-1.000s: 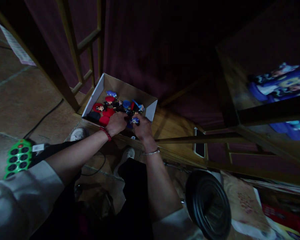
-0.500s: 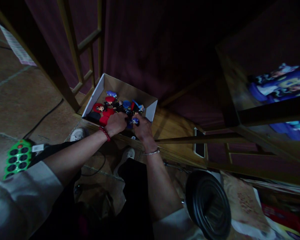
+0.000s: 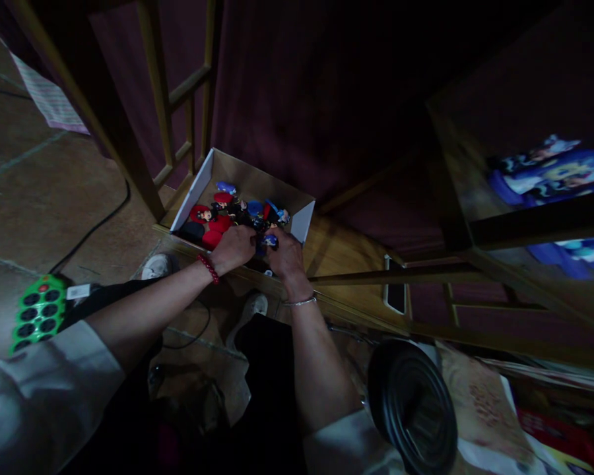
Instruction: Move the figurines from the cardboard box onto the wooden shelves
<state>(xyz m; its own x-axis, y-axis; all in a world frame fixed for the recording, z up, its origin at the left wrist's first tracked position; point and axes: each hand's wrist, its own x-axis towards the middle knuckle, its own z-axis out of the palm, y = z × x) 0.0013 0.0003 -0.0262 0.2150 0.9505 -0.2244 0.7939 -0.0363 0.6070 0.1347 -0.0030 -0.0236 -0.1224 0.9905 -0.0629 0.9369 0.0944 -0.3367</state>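
Right hand (image 3: 286, 253): one, fingers curled around a small blue-haired figurine (image 3: 270, 241), which sits at the fingertips, over the near side of the box

Left hand (image 3: 235, 247): one, fingers bent inward, just beside the figurine; fingertips hidden, so whether it grips anything cannot be told

Bracelets: red beaded band (image 3: 208, 269), left wrist; silver bangle (image 3: 301, 301), right wrist

Open box (image 3: 303, 221): one, pale outside, brown inside, set on a wooden ledge (image 3: 346, 247); the hands cover part of its near side

Contents of box: jumbled figurines, among them a red-capped one (image 3: 204, 214) and a blue-haired one (image 3: 283, 216) by the right wall

Phone (image 3: 395, 285): one, dark-faced, on the ledge, well apart from the box; a wooden bar (image 3: 356, 278) crosses in front of it

Round black object (image 3: 410, 406): one, ringed surface, beside the right forearm

Green power strip (image 3: 39, 313): one, on the floor at left

Farther right: blue figures (image 3: 557, 173), blurred, behind dark bars
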